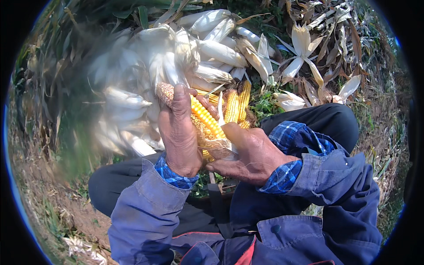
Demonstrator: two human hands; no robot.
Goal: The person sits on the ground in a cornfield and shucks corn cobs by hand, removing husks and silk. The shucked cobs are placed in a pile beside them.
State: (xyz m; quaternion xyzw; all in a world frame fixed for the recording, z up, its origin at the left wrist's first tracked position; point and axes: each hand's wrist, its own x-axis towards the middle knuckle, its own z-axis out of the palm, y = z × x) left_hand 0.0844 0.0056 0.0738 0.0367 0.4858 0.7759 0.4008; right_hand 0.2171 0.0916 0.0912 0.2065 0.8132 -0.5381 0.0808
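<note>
Between my two hands is a yellow corn cob (pixel 207 117) with bare, kernel-less patches at its tip and along one side. My left hand (pixel 180 132) grips its upper part, the thumb pointing up beside the bare tip. Around the lower end, where some husk (pixel 220 149) and silk remain, my right hand (pixel 251 150) is closed. Husked yellow cobs (pixel 237 102) lie just beyond my hands, partly hidden by them. A large pile of corn ears in pale husks (pixel 222 53) rises behind, its left part blurred by haze in the view.
Opened, empty husks (pixel 300 46) and dry leaves (pixel 344 39) lie at the upper right. Corn stalks (pixel 49 76) stand at the left. My bent knees (pixel 331 122) flank the work area, with bare soil (pixel 79 218) at the lower left.
</note>
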